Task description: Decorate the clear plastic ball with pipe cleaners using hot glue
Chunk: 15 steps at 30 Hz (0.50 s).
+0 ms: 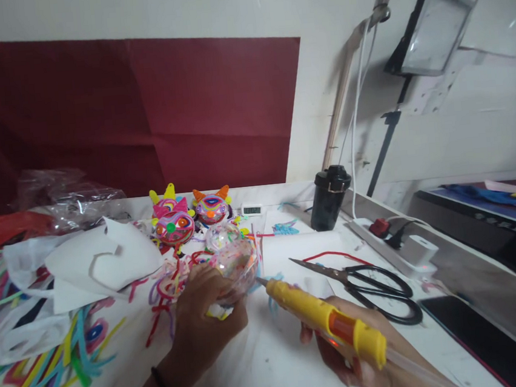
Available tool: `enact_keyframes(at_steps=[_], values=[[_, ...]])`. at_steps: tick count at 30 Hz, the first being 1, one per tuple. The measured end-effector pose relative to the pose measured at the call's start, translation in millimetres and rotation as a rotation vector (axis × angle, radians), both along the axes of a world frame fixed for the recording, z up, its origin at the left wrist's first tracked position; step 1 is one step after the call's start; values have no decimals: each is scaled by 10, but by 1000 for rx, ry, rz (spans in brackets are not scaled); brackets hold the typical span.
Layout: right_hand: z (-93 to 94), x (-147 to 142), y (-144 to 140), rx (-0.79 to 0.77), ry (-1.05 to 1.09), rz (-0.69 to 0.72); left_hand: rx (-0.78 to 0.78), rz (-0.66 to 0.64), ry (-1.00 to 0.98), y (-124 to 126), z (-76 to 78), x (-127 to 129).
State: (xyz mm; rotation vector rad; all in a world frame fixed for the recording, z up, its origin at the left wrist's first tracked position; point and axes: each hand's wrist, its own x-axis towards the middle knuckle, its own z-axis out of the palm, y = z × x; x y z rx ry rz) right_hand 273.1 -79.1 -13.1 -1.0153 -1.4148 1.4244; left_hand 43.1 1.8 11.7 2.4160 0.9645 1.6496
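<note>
My left hand [210,314] is closed round a clear plastic ball [242,265], with something small, white and yellow, showing between the fingers. In my right hand [345,343] is a yellow glue gun [315,309], a clear glue stick trailing from its back end. The gun's nozzle points left, close to the ball's lower right side; whether they touch I cannot tell. Behind the ball lie another clear ball [222,236] and curled pipe cleaners [170,281]. Farther back sit decorated round faces, one with orange ears [212,207] and one with pink ears [173,227].
Black-handled scissors [362,284] lie right of the glue gun, near a phone [495,335] and a power strip [394,250]. A black bottle [330,198] stands at the back. Colourful pipe cleaners [50,365] and white paper [100,257] cover the left side.
</note>
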Motion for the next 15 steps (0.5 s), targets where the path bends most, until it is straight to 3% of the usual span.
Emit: enact_keyframes(at_steps=[5,11,15], values=[[-81,3,-9,-46,103,6,-14,1,2,-2,0,5],[-15,-8,-40,93,-4,22,0,13,-9,-15,21,26],[-82,12,-48,50,-24,27,85,5,13,-6,14,33]])
